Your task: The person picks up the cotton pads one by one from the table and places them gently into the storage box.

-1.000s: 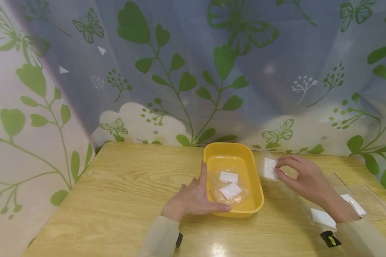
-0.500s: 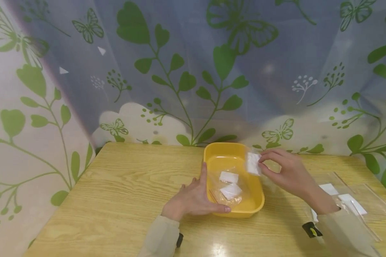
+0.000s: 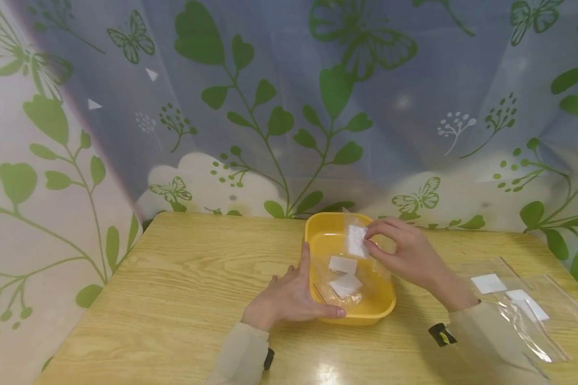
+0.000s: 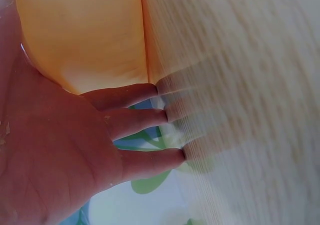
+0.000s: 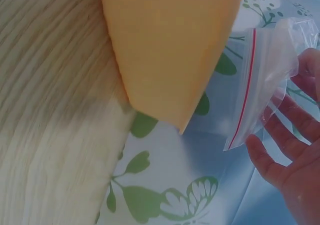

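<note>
Leafy, butterfly-printed curtain [image 3: 250, 80] behind wood-grain counter [image 3: 197, 267] | yellow bin [image 3: 326, 241] near curtain | right grip [image 3: 409, 254] pinched closed on clear bag [image 3: 356, 241], over bin | left grip [image 3: 289, 299] spread, fingers straight, against bin

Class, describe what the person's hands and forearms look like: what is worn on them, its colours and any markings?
The left hand and right hand wear no gloves. The left sleeve and right sleeve are long, plain and pale beige. A small black piece shows beside the left cuff; another black piece, marked yellow, shows by the right.
</note>
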The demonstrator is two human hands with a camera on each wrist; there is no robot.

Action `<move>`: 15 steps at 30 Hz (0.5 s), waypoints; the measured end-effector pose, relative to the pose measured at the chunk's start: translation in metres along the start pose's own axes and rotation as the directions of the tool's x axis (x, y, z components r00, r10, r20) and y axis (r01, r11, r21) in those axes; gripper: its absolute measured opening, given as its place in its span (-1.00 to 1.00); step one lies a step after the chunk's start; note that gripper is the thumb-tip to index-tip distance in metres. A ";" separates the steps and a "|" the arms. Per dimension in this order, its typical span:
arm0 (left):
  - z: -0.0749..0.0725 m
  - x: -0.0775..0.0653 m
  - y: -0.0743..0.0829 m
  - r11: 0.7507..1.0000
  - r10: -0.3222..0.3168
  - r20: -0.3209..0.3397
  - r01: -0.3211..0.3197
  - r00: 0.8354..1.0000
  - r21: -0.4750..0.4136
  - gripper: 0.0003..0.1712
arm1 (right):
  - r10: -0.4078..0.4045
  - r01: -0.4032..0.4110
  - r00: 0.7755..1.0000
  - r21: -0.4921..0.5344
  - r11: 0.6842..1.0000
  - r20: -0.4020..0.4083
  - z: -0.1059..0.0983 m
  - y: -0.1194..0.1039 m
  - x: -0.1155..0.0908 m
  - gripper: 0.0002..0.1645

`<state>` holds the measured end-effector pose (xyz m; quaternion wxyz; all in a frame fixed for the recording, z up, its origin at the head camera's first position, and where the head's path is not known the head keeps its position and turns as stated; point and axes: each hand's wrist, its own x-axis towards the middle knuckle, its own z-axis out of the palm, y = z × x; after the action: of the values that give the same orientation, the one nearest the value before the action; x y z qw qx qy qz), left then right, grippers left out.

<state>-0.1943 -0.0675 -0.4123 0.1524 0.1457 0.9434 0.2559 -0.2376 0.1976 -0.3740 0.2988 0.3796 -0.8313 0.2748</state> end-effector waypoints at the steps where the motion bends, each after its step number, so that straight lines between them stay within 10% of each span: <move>1: 0.000 0.000 0.000 1.000 0.001 0.000 -0.001 1.000 0.000 0.71 | 0.003 -0.003 1.000 0.004 1.000 0.003 0.002 0.000 0.001 -0.72; 15: -0.002 -0.002 0.002 1.000 0.002 0.008 -0.002 1.000 -0.004 0.69 | 0.059 -0.060 0.997 0.018 0.998 0.054 0.027 0.004 0.006 -0.82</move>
<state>-0.1930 -0.0676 -0.4094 0.1564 0.1472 0.9422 0.2571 -0.2518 0.1790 -0.3889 0.2642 0.3647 -0.8473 0.2816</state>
